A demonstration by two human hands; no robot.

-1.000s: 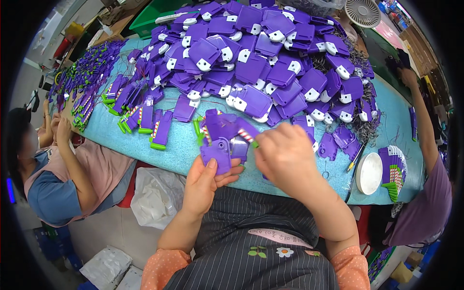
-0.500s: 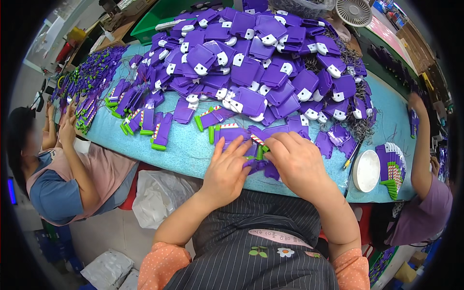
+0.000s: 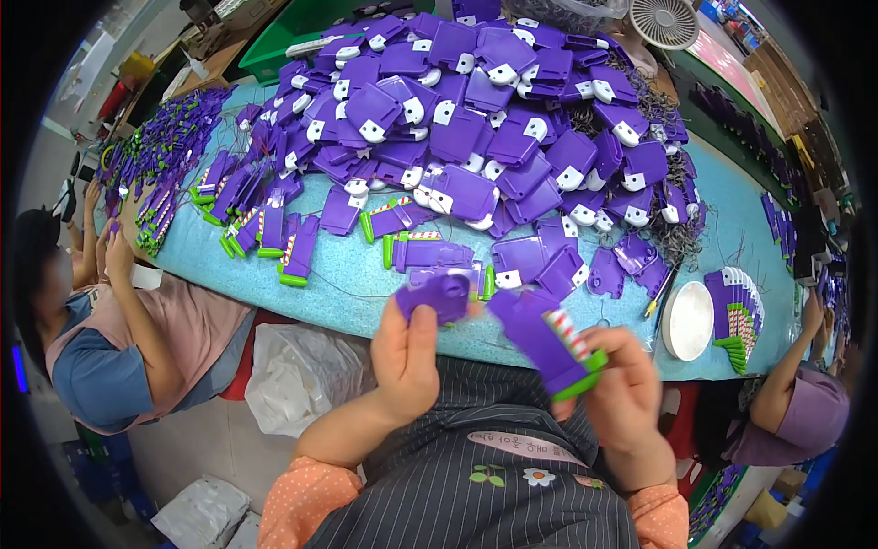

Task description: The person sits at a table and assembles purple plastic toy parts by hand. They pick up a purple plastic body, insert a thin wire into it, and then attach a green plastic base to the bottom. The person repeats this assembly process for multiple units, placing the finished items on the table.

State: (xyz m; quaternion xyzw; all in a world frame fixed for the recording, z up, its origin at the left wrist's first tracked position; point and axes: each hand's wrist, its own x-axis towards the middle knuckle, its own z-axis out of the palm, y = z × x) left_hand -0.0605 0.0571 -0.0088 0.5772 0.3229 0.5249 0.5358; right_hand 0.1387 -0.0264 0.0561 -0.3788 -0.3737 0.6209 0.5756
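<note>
Head view: our left hand (image 3: 405, 355) pinches a small purple part (image 3: 438, 296); our right hand (image 3: 625, 392) grips a purple green-tipped case (image 3: 547, 340).

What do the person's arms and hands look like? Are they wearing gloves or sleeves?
No gloves: the left hand and the right hand are bare, with no rings or watch that I can see. The forearms are bare too. Short orange sleeves with small white dots cover the upper arms, beside a dark striped apron with little flowers.

Bare table strip (image 3: 347, 293) w/ free room betw. purple parts pile (image 3: 494, 119) & near edge.
</note>
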